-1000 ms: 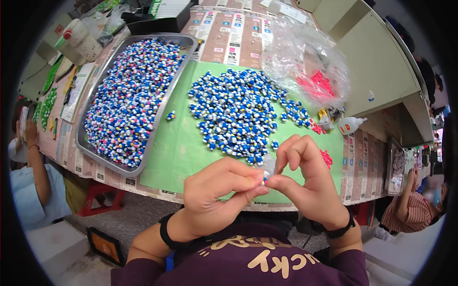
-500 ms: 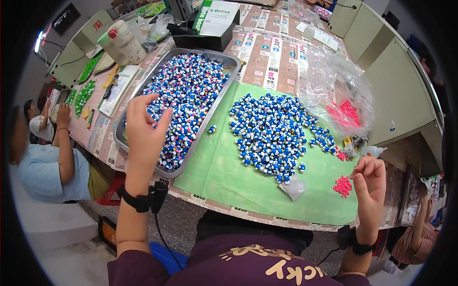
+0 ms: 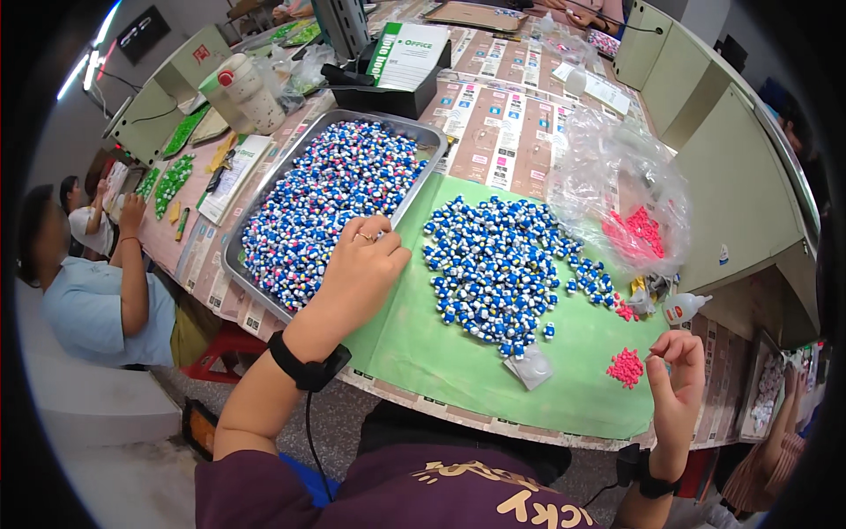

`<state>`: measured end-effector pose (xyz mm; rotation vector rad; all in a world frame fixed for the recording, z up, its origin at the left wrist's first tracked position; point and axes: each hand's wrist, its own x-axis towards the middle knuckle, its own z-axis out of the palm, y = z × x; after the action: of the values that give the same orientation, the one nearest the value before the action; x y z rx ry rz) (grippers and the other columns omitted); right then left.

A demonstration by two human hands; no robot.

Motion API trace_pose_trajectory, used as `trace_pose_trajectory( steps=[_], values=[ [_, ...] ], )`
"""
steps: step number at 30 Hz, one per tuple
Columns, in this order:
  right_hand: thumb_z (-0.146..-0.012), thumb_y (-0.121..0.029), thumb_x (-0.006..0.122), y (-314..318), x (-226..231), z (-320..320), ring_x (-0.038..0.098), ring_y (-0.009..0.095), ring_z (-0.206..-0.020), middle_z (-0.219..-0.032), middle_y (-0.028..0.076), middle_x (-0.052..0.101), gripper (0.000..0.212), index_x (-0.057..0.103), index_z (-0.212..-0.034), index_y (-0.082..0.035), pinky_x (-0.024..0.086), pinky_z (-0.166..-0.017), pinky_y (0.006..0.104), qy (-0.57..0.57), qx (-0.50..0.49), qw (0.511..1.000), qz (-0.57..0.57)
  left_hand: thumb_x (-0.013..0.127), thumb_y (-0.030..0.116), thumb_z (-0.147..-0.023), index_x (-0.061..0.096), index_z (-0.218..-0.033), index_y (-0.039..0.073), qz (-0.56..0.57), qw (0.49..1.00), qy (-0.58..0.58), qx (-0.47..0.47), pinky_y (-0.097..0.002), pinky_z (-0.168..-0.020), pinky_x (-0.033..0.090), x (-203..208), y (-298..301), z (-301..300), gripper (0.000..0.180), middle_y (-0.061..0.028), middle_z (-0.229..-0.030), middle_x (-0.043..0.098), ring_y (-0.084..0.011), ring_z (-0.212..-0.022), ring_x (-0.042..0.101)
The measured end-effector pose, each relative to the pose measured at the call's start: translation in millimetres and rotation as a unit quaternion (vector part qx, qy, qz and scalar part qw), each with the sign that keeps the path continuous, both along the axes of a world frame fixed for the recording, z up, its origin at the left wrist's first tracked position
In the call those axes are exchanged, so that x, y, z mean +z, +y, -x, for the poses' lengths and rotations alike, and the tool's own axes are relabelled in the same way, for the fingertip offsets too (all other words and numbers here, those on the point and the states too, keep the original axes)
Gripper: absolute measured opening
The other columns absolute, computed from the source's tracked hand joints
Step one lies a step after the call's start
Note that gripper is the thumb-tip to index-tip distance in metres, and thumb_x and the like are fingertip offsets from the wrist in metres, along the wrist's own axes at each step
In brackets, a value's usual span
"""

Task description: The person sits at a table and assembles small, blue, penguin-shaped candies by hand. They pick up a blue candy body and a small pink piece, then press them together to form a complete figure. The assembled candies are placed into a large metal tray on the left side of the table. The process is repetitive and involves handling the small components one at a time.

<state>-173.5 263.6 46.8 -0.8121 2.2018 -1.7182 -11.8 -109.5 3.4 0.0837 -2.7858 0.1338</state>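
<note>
My left hand point(image 3: 363, 269) is over the near right rim of a metal tray point(image 3: 438, 139) heaped with small blue-and-white figures point(image 3: 326, 194), many with pink bits. Its fingers are curled together, and a small blue-and-white figure point(image 3: 380, 234) shows between them. To the right, on a green mat point(image 3: 423, 370), lies a loose pile of more blue-and-white figures point(image 3: 493, 264). My right hand point(image 3: 677, 379) is raised beside a small heap of pink pieces point(image 3: 626, 368). Its thumb and index finger are pinched; what they hold, if anything, is too small to make out.
A clear plastic bag point(image 3: 617, 176) with pink pieces lies beyond the mat's right side, near a white squeeze bottle point(image 3: 686, 307). A small clear packet point(image 3: 530, 367) lies below the pile. A black box point(image 3: 388, 99) with a notebook stands behind the tray. Co-workers sit left and right.
My left hand has come down and right from above the tray to its right rim, its fingers closing. It now covers where a lone figure lay on the mat. My right hand stays nearly still.
</note>
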Motion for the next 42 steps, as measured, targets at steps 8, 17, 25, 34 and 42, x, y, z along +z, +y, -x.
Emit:
trace_pose_trajectory(
  steps=[8,17,25,34,42],
  values=[
    [-0.086,0.005,0.060,-9.9,-2.9,3.8,0.047,0.015,-0.093,-0.099,0.006,0.048,0.022,0.042,-0.091,-0.007,0.037,-0.090,0.0274,-0.012,0.005,1.000,0.004,0.067,0.007,-0.080,0.066,-0.100,0.008,-0.074,0.995,0.069,0.012,-0.0430,-0.096,0.042,8.5,-22.7,-33.2,0.021,-0.0081,-0.113,0.062,-0.0290,-0.112,0.055],
    [-0.087,0.003,0.060,-11.3,3.0,-2.9,0.046,0.014,-0.093,-0.098,0.006,0.047,0.020,0.043,-0.091,-0.006,0.037,-0.089,0.0269,-0.008,0.007,1.000,-0.022,0.064,0.010,-0.086,0.067,-0.100,0.006,-0.127,0.987,0.080,0.048,-0.0452,-0.098,0.042,0.9,-80.6,-42.0,0.015,-0.0124,-0.116,0.062,-0.0332,-0.110,0.057],
    [-0.084,0.005,0.061,-10.3,4.0,-3.4,0.049,0.014,-0.095,-0.098,0.005,0.049,0.019,0.046,-0.091,-0.004,0.039,-0.090,0.0273,0.003,-0.012,0.999,-0.048,0.057,0.019,-0.094,0.050,-0.140,0.011,-0.174,0.980,0.004,0.094,-0.0474,-0.117,0.017,20.1,-49.1,-59.3,0.047,-0.0120,-0.151,0.040,-0.0358,-0.142,0.029],
    [-0.083,0.000,0.066,-26.0,3.2,-5.6,0.053,0.016,-0.093,-0.095,0.006,0.054,0.018,0.049,-0.088,-0.003,0.041,-0.091,0.0303,0.041,0.028,0.997,-0.056,0.053,0.020,-0.096,0.053,-0.137,0.013,-0.130,0.982,-0.042,0.131,-0.0528,-0.117,0.011,4.7,-38.9,-54.6,0.042,-0.0096,-0.152,0.039,-0.0331,-0.145,0.024],
    [-0.087,-0.001,0.065,0.7,-4.0,1.9,0.053,0.014,-0.092,-0.097,0.006,0.056,0.015,0.050,-0.089,-0.004,0.043,-0.084,0.0274,0.034,-0.016,0.997,-0.066,0.067,0.001,-0.083,0.061,-0.106,0.002,-0.378,0.926,0.003,-0.009,-0.0351,-0.081,0.048,10.8,65.1,-14.9,0.024,-0.0117,-0.105,0.056,-0.0263,-0.096,0.059]
  ],
)
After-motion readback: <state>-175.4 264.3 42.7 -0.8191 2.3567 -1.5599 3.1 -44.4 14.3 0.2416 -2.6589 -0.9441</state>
